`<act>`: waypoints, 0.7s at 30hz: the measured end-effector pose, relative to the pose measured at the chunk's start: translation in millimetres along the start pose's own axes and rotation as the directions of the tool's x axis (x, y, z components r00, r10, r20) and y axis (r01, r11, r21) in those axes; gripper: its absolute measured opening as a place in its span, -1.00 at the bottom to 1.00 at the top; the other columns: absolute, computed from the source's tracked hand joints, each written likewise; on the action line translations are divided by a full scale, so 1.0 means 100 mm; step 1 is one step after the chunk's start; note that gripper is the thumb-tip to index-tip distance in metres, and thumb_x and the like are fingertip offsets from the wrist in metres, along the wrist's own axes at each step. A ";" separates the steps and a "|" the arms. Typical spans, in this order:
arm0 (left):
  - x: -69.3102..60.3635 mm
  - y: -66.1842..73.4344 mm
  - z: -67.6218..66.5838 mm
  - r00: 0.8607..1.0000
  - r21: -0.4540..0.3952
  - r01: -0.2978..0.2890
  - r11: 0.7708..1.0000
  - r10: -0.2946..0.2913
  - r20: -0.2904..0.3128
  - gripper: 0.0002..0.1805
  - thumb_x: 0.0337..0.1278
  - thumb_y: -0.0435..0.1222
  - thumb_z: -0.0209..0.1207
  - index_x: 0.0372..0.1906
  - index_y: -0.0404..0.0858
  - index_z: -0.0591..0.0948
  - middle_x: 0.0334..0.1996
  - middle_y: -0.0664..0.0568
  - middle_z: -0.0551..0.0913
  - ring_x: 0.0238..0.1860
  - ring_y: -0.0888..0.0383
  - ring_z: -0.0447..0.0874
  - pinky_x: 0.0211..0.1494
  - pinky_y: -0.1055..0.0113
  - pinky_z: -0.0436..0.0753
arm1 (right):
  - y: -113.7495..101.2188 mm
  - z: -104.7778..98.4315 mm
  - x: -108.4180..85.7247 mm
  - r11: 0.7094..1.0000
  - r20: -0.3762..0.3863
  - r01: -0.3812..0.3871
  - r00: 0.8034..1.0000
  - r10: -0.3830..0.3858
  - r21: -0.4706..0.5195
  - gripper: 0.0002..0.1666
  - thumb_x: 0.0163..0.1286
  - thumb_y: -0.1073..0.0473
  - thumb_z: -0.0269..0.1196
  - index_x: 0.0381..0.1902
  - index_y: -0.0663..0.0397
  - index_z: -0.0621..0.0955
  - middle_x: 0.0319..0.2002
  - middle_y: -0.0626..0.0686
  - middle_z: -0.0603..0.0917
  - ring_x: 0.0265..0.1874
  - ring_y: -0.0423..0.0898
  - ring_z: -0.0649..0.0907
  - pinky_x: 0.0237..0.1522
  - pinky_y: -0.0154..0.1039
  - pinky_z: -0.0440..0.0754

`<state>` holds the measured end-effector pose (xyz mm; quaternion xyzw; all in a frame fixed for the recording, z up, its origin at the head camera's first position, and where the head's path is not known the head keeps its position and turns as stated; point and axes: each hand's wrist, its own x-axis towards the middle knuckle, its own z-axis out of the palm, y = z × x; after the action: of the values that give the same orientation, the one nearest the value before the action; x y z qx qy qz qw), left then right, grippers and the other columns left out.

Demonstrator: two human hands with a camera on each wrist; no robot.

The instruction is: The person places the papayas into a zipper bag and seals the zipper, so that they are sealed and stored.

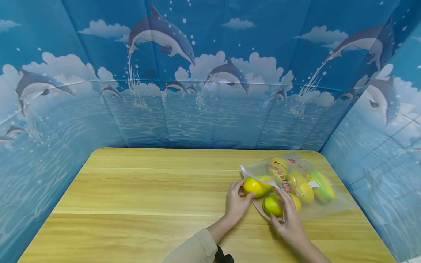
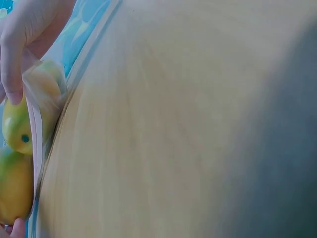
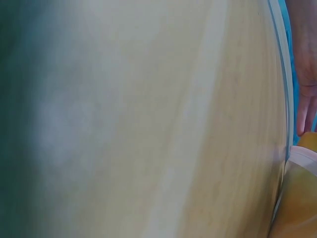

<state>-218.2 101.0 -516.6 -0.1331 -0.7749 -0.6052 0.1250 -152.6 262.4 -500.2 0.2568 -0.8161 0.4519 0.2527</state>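
Note:
A clear plastic zip bag [image 1: 329,210] with red print lies on its side on the table, its mouth turned left. Several yellow-green mangoes are inside. My left hand [image 1: 237,202] grips a yellow mango [image 1: 254,187] at the mouth, its thumb and fingers on the near end. A greener mango [image 1: 272,205] lies just inside, beside my right hand [image 1: 291,219]. That hand holds the bag's rim, fingers over the upper edge and thumb low. In the left wrist view the right hand [image 2: 32,29] is above the green mango [image 2: 20,126], with the gripped mango [image 2: 15,186] below.
The wooden table [image 1: 138,197] has rounded back corners. A blue curtain [image 1: 210,120] printed with dolphins hangs behind it and along both sides. The bag lies near the table's right edge.

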 end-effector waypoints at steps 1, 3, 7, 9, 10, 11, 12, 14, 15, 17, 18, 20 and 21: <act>0.00 0.00 0.00 1.000 -0.004 0.002 1.000 -0.002 -0.005 -0.45 -0.14 -0.32 0.36 0.05 -0.39 0.51 -0.17 -0.07 0.52 -0.20 0.16 0.55 -0.24 0.57 0.61 | 0.00 0.00 0.00 1.000 0.002 -0.002 1.000 0.002 -0.001 0.16 -0.46 0.89 0.17 0.26 0.55 0.09 0.22 0.44 0.14 0.28 -0.08 0.21 0.27 -0.46 0.18; 0.00 0.00 0.00 1.000 -0.018 0.006 1.000 -0.006 -0.015 -0.46 -0.14 -0.33 0.36 0.04 -0.39 0.51 -0.18 -0.08 0.52 -0.20 0.14 0.56 -0.24 0.55 0.62 | 0.00 -0.01 0.00 1.000 0.005 -0.006 1.000 0.006 0.000 0.17 -0.47 0.89 0.17 0.26 0.55 0.09 0.22 0.44 0.14 0.29 -0.12 0.20 0.27 -0.46 0.18; -0.01 0.00 -0.01 0.999 -0.056 0.006 0.998 -0.009 -0.043 -0.48 -0.16 -0.35 0.37 0.01 -0.39 0.52 -0.20 -0.07 0.52 -0.21 0.12 0.56 -0.25 0.51 0.64 | -0.01 -0.01 0.00 1.000 0.007 -0.013 1.000 0.013 0.010 0.17 -0.47 0.89 0.17 0.26 0.56 0.08 0.22 0.44 0.14 0.29 -0.17 0.19 0.27 -0.46 0.17; -0.01 -0.01 -0.02 0.999 -0.066 0.004 0.998 -0.008 -0.054 -0.49 -0.17 -0.35 0.37 0.00 -0.38 0.53 -0.21 -0.06 0.52 -0.21 0.12 0.56 -0.25 0.48 0.64 | -0.01 -0.01 0.00 1.000 0.005 -0.002 1.000 0.002 0.019 0.16 -0.48 0.90 0.16 0.25 0.58 0.08 0.22 0.45 0.13 0.29 -0.15 0.19 0.28 -0.45 0.17; -0.02 -0.01 -0.02 0.998 -0.065 -0.001 0.998 -0.003 -0.058 -0.49 -0.17 -0.35 0.38 0.00 -0.38 0.53 -0.22 -0.05 0.52 -0.22 0.12 0.57 -0.25 0.48 0.65 | -0.01 -0.01 0.00 1.000 0.004 0.005 1.000 -0.005 0.026 0.16 -0.48 0.90 0.16 0.25 0.59 0.08 0.21 0.47 0.13 0.29 -0.14 0.19 0.28 -0.45 0.17; -0.02 -0.01 -0.02 0.998 -0.063 -0.003 0.998 0.000 -0.059 -0.49 -0.17 -0.35 0.38 0.00 -0.38 0.53 -0.22 -0.05 0.52 -0.22 0.12 0.57 -0.25 0.48 0.65 | -0.01 -0.01 0.00 0.999 0.002 0.012 1.000 -0.012 0.029 0.16 -0.49 0.90 0.16 0.25 0.59 0.08 0.21 0.47 0.13 0.29 -0.12 0.19 0.28 -0.45 0.17; -0.02 -0.01 -0.01 0.998 -0.059 -0.009 0.998 0.005 -0.058 -0.48 -0.16 -0.34 0.37 0.00 -0.39 0.53 -0.22 -0.05 0.52 -0.23 0.13 0.57 -0.24 0.48 0.65 | -0.01 -0.01 0.01 0.999 0.000 0.017 1.000 -0.017 0.032 0.16 -0.49 0.90 0.15 0.25 0.59 0.08 0.20 0.48 0.13 0.29 -0.11 0.20 0.28 -0.44 0.17; -0.02 -0.02 0.00 0.998 -0.043 -0.024 0.999 0.021 -0.059 -0.48 -0.15 -0.32 0.37 0.00 -0.39 0.53 -0.22 -0.05 0.51 -0.23 0.13 0.58 -0.24 0.49 0.64 | 0.00 -0.01 0.01 0.999 -0.002 0.020 1.000 -0.020 0.026 0.17 -0.49 0.90 0.16 0.25 0.57 0.08 0.20 0.48 0.13 0.29 -0.10 0.20 0.28 -0.44 0.18; -0.02 -0.02 0.00 0.998 -0.033 -0.032 0.999 0.030 -0.059 -0.48 -0.15 -0.31 0.37 0.00 -0.39 0.53 -0.22 -0.05 0.51 -0.22 0.13 0.58 -0.24 0.50 0.64 | 0.00 -0.01 0.01 1.000 -0.001 0.018 1.000 -0.018 0.023 0.18 -0.49 0.90 0.16 0.26 0.56 0.08 0.20 0.48 0.14 0.28 -0.09 0.20 0.28 -0.44 0.18; -0.02 -0.03 0.02 0.997 -0.019 -0.043 0.999 0.042 -0.057 -0.47 -0.15 -0.28 0.37 0.00 -0.39 0.53 -0.21 -0.04 0.51 -0.22 0.15 0.58 -0.23 0.52 0.63 | 0.00 -0.01 0.01 1.000 0.000 0.003 1.000 -0.003 0.008 0.19 -0.48 0.89 0.17 0.27 0.53 0.09 0.21 0.45 0.15 0.28 -0.07 0.22 0.27 -0.46 0.19; -0.02 -0.04 0.03 0.997 -0.015 -0.049 0.999 0.048 -0.058 -0.47 -0.15 -0.26 0.37 0.00 -0.39 0.53 -0.21 -0.04 0.51 -0.22 0.15 0.58 -0.23 0.53 0.63 | -0.01 -0.01 0.01 1.000 0.001 -0.004 1.000 0.004 -0.003 0.19 -0.48 0.88 0.18 0.27 0.52 0.09 0.21 0.44 0.16 0.27 -0.06 0.22 0.27 -0.47 0.20; -0.02 -0.04 0.05 0.997 -0.012 -0.059 0.998 0.058 -0.057 -0.47 -0.15 -0.23 0.37 -0.01 -0.39 0.54 -0.21 -0.05 0.51 -0.22 0.16 0.58 -0.23 0.53 0.63 | -0.01 -0.01 0.01 1.000 0.004 -0.017 1.000 0.017 -0.016 0.19 -0.47 0.88 0.19 0.28 0.50 0.10 0.22 0.42 0.17 0.27 -0.04 0.23 0.26 -0.48 0.21; -0.02 -0.04 0.06 0.997 -0.014 -0.059 0.998 0.058 -0.053 -0.46 -0.15 -0.21 0.37 -0.01 -0.39 0.54 -0.21 -0.05 0.51 -0.23 0.16 0.58 -0.23 0.53 0.63 | -0.01 -0.01 0.00 1.000 0.004 -0.021 1.000 0.021 -0.024 0.19 -0.47 0.87 0.19 0.29 0.49 0.10 0.22 0.42 0.17 0.26 -0.04 0.23 0.26 -0.48 0.21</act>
<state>-217.9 106.2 -522.3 -0.1407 -0.7624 -0.6105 0.1621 -152.0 263.2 -498.7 0.2462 -0.8246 0.4442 0.2491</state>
